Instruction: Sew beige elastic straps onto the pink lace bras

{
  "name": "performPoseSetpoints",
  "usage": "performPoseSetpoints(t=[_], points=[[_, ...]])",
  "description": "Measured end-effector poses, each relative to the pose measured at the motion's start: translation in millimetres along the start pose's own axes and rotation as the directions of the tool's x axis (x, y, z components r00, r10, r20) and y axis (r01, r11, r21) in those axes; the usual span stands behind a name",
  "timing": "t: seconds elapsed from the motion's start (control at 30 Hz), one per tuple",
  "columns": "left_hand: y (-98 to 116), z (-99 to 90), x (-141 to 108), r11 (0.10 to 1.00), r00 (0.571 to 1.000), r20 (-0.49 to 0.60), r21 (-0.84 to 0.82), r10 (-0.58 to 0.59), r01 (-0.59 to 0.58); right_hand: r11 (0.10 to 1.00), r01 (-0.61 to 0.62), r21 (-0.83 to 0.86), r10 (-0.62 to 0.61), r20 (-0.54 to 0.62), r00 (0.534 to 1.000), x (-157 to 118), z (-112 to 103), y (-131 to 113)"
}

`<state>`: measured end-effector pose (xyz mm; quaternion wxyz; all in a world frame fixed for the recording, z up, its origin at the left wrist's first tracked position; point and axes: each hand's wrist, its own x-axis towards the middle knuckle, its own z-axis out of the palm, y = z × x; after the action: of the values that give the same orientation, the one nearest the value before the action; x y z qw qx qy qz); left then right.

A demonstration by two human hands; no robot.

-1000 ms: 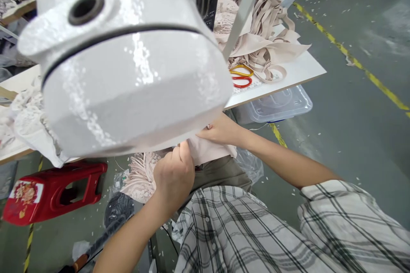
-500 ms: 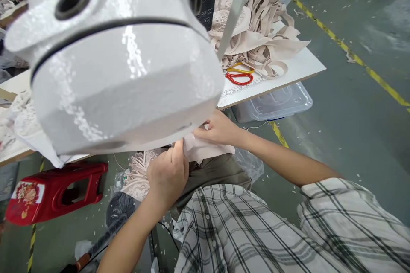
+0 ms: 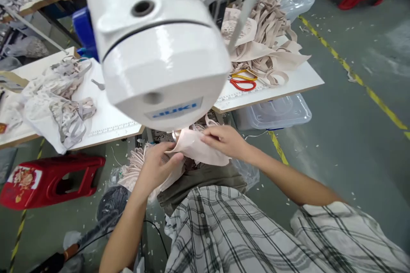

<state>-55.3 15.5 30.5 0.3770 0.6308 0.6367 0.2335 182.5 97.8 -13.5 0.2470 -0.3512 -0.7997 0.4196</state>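
A pale pink fabric piece (image 3: 200, 147) hangs under the head of a white sewing machine (image 3: 166, 72), its upper part close to the machine's underside. My right hand (image 3: 227, 140) pinches its right side between thumb and curled fingers. At the left edge, my left hand (image 3: 156, 166) has its fingertips on the cloth, thumb lower down and slightly apart from the fingers. The needle area is hidden behind the machine head. Below and left of the cloth, a bunch of pink lace and straps (image 3: 136, 166) hangs beside my lap.
Red-and-yellow-handled scissors (image 3: 243, 81) lie on the white tabletop (image 3: 301, 79) beside heaped beige straps (image 3: 272, 30). Pale lace garments (image 3: 64, 98) lie at left. A red stool (image 3: 51, 181) stands below them, and a clear plastic box (image 3: 278, 111) sits under the right table edge.
The view has shifted back, showing more of the machine and left table. My left hand has opened out from a closer grip, and more of the fabric shows between my hands.
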Motion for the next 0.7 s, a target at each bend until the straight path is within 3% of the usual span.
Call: performPoseSetpoints(t=[0.1,0.13,0.2,0.3,0.37,0.43,0.5,0.53,0.6,0.63,0.7], points=[[-4,4.8,-6,0.961,0.973,0.229,-0.272,0.019,0.045,0.975,-0.061,0.212,0.031,0.141,0.989,-33,11,-30],[-5,5.3,-11,0.934,0.972,0.236,-0.352,0.02,0.066,0.945,-0.11,0.307,0.058,0.172,0.983,-41,17,-39],[-8,0.3,-23,0.904,0.988,0.152,-0.417,-0.031,0.092,0.857,-0.207,0.472,0.113,0.22,0.969,-47,33,-53],[-11,-21.9,-44,0.922,0.988,0.017,-0.358,-0.153,0.149,0.67,-0.32,0.67,0.09,0.355,0.931,-28,71,-57],[-16,-38.2,-53,0.936,0.978,0.025,-0.288,-0.205,0.204,0.459,-0.413,0.786,0.081,0.426,0.901,-5,101,-54],[-24,-47.0,-57,0.958,0.972,0.063,-0.17,-0.226,0.233,0.235,-0.478,0.847,0.184,0.444,0.877,15,126,-48],[-38,-43.8,-56,0.976,0.976,-0.011,0.005,-0.217,0.217,0.158,-0.439,0.884,0.324,0.374,0.869,25,141,-39],[-46,-37.5,-54,0.973,0.972,-0.119,0.091,-0.203,0.214,0.195,-0.394,0.898,0.374,0.303,0.876,27,146,-34],[-62,-17.3,-49,0.959,0.918,-0.356,0.152,-0.174,0.24,0.374,-0.297,0.879,0.406,0.133,0.904,23,150,-24],[-69,-4.7,-46,0.963,0.894,-0.405,0.097,-0.191,0.25,0.49,-0.253,0.834,0.393,0.047,0.918,18,152,-20],[-79,21.5,-40,0.964,0.908,-0.325,-0.102,-0.265,0.244,0.725,-0.169,0.667,0.314,-0.102,0.944,9,155,-11]])
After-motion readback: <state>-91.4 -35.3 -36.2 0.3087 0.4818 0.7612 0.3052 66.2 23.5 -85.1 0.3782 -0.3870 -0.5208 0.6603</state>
